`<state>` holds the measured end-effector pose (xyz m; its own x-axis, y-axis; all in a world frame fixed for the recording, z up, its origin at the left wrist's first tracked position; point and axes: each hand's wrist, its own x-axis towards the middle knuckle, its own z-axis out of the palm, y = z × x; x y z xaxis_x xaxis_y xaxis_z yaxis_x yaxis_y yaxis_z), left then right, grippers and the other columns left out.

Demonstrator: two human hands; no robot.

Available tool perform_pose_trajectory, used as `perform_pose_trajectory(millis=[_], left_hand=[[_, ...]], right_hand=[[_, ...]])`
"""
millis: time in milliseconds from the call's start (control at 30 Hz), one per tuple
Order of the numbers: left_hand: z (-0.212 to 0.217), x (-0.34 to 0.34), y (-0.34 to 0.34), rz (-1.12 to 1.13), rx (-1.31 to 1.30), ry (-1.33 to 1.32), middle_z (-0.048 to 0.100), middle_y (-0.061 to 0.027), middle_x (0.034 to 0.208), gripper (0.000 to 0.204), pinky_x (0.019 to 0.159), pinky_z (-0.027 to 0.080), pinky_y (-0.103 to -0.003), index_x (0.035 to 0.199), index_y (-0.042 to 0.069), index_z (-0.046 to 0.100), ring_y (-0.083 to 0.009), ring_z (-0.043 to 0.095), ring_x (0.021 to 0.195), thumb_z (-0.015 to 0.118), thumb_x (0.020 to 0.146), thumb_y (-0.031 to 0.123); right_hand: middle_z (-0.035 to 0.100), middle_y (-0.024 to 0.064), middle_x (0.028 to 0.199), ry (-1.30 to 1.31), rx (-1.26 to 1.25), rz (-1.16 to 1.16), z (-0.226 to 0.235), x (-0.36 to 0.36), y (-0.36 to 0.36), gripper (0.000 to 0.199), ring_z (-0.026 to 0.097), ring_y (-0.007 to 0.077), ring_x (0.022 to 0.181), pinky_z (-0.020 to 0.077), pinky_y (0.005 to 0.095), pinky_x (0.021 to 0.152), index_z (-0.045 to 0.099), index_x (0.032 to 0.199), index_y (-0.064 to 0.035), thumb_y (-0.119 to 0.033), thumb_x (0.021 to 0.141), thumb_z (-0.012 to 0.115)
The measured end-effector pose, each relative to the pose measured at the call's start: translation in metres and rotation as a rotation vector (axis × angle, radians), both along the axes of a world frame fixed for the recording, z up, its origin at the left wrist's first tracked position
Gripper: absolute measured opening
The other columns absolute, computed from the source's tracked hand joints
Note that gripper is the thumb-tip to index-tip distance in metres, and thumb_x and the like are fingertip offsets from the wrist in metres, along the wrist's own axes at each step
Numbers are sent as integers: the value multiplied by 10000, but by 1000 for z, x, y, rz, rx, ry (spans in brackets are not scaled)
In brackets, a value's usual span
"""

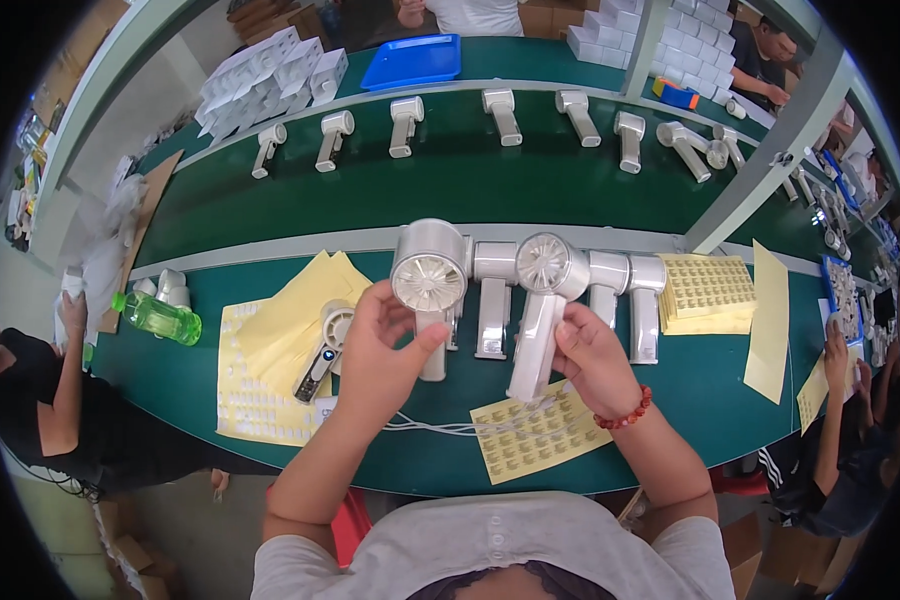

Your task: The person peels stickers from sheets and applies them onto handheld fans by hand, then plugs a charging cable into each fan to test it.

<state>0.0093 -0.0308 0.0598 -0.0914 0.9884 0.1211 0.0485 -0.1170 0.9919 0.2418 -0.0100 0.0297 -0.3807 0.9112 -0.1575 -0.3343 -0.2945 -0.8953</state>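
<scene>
My left hand (380, 345) grips the handle of a white handheld fan (428, 268), its round head turned up. In my right hand (595, 350) is a second handheld fan (538, 340), tilted, with the thumb and fingers around its handle. Right behind them, several more white fans (493, 300) lie side by side on the green table. Left of my left hand, a fan with a dark panel on its handle (316, 372) rests on yellow sticker sheets (255, 400). Below my hands lie a yellow label sheet (540, 435) and a white cable (425, 428).
Beyond a pale rail, a green conveyor belt (370, 200) carries spaced fans. A metal post (760, 175) rises at right, near a label stack (708, 300). A green bottle (160, 318) lies at left. White boxes (270, 85) and a blue tray (412, 62) stand behind. People work on both sides.
</scene>
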Motion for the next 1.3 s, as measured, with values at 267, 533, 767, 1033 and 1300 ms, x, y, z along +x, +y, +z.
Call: perform_pose_trajectory(millis=[267, 533, 767, 1033, 1300], left_hand=[[-18, -45, 55, 43, -261, 204, 552, -145, 1106, 421, 849, 437, -292, 1227, -51, 387, -206, 568, 961, 509, 919, 209], [-29, -41, 82, 118, -317, 531, 520, -185, 1117, 712, 866, 424, -325, 1443, 85, -19, -255, 553, 955, 465, 927, 160], [-42, -44, 91, -76, -357, 958, 481, -271, 1176, 693, 883, 430, -388, 1449, 141, 5, -364, 554, 995, 449, 917, 146], [-10, -34, 96, -130, -369, 1092, 569, -276, 1081, 796, 867, 449, -390, 1428, 40, 79, -377, 577, 988, 573, 845, 262], [1, -56, 97, -200, -566, 761, 617, -190, 1006, 906, 829, 466, -324, 1443, 64, 54, -265, 618, 892, 666, 784, 169]], right_hand=[[631, 94, 872, -560, 314, -333, -13, 8, 27, 355, 612, 128, 753, 507, 246, 667, 485, 1034, 61, -122, 803, 682], [628, 184, 788, -1078, 383, -324, -19, -8, 27, 480, 639, 304, 714, 508, 352, 630, 356, 1165, 2, -190, 829, 641], [615, 213, 742, -1450, 519, -165, -14, -12, 33, 427, 632, 353, 684, 524, 384, 532, 381, 1107, 45, -221, 851, 596], [610, 159, 737, -1429, 615, -220, 3, 13, 13, 451, 623, 310, 634, 503, 389, 545, 431, 1200, -9, -183, 827, 614], [573, 89, 647, -1059, 457, -474, -2, 73, -27, 351, 577, 199, 535, 469, 308, 521, 509, 1122, -11, -98, 808, 640]])
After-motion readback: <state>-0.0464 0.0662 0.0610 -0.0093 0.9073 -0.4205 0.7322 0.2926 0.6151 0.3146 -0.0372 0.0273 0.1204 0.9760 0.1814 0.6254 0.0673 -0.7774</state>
